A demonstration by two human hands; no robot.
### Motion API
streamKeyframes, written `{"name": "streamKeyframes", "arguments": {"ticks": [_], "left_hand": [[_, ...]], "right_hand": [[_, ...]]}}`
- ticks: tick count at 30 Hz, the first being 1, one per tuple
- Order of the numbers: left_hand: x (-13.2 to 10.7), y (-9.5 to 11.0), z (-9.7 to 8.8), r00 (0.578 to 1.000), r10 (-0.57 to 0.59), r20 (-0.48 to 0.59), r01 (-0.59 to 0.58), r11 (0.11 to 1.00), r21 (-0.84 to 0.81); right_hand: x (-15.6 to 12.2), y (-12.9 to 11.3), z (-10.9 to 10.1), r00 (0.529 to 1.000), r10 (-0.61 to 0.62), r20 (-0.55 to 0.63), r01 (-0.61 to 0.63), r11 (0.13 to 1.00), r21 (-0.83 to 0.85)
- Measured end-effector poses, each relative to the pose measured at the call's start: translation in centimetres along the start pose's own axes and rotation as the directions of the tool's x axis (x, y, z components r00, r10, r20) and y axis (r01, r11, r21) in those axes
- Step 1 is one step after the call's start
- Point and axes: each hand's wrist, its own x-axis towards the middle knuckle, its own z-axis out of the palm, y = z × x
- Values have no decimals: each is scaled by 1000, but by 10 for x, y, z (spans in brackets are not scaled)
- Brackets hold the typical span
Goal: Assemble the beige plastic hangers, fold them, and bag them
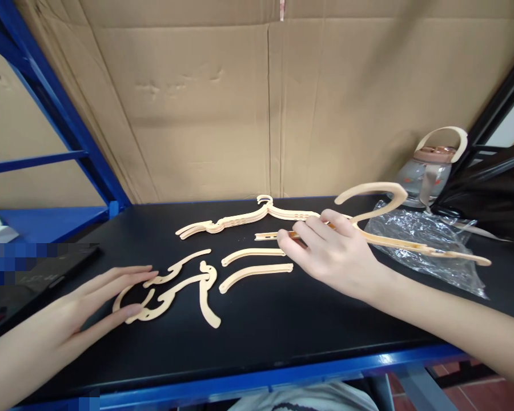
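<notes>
My right hand (325,245) is closed around one arm of a partly assembled cream plastic hanger (394,241). The hanger's hook (394,194) rises past my fingers, and its other arm reaches to the right above a clear bag. My left hand (98,297) rests low at the left, fingers apart, fingertips touching loose curved hanger pieces (156,311). A separate hook-shaped piece (208,291) lies right of them. Two slim curved hanger arms (257,273) are side by side in the middle. Stacked assembled hangers (244,217) lie behind, partly covered by my right hand.
A crumpled clear plastic bag (437,245) lies at the right. Behind it stands a clear kettle-shaped bottle (430,171) with a beige handle. A dark device (38,279) sits at the left. Cardboard (205,103) backs the black table (257,342), and a blue frame (68,103) rises left.
</notes>
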Motion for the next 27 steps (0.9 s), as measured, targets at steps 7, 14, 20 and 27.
{"name": "streamKeyframes", "arguments": {"ticks": [7, 14, 20, 27], "left_hand": [[36, 69, -7, 987, -45, 154, 39, 998, 40], [77, 132, 7, 971, -135, 198, 112, 986, 125], [112, 140, 12, 903, -276, 328, 228, 957, 178], [121, 149, 14, 869, -326, 371, 286, 945, 161]], "right_hand": [[1, -6, -3, 997, -24, 69, 21, 999, 47], [-7, -20, 4, 987, 5, 159, -27, 990, 137], [-11, -23, 18, 971, -34, 239, -8, 985, 174], [-10, -15, 22, 972, -20, 235, -28, 980, 198]]}}
